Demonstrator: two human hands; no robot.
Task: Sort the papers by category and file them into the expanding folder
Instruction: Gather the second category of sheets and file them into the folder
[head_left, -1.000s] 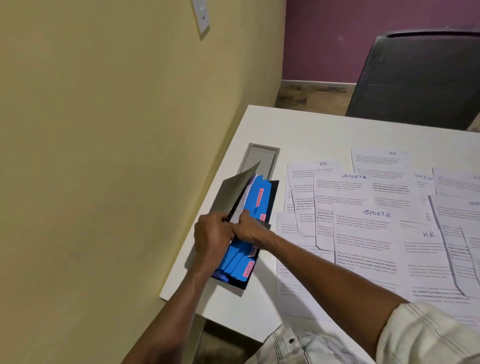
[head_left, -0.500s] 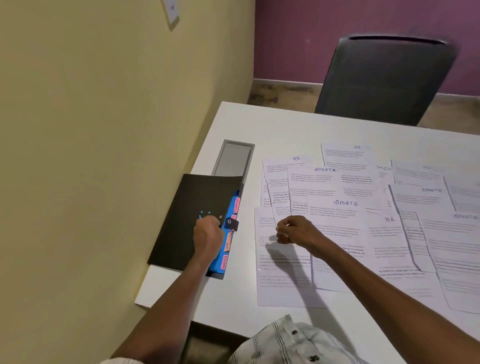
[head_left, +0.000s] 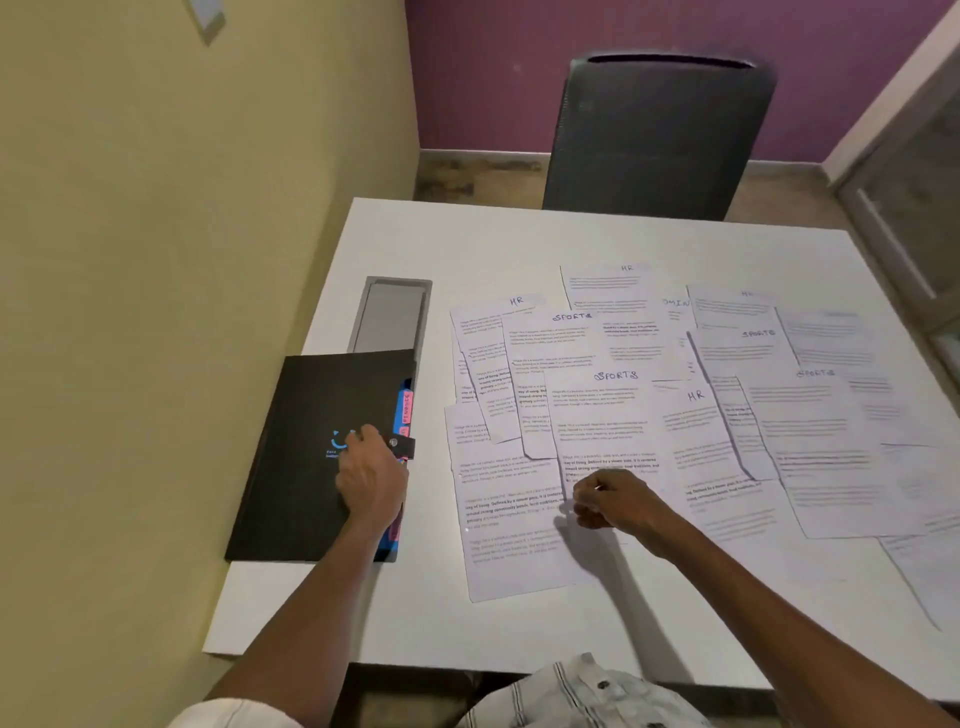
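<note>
1. While the left hand rests on the closed black folder at the table's left edge, its fingers lie loosely curled, gripping nothing.
2. Right hand, fingers curled, touches the papers spread beside the folder; whether it pinches one, I cannot tell.

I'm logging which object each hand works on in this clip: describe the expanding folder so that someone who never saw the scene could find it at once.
Start at the white table and go to its left edge beside the yellow wall. The expanding folder lies flat there, just in front of a grey cable tray, with the left hand resting on its cover. It is the only black item, with blue dividers and pink tabs at its right edge, unlike the white papers.
</note>
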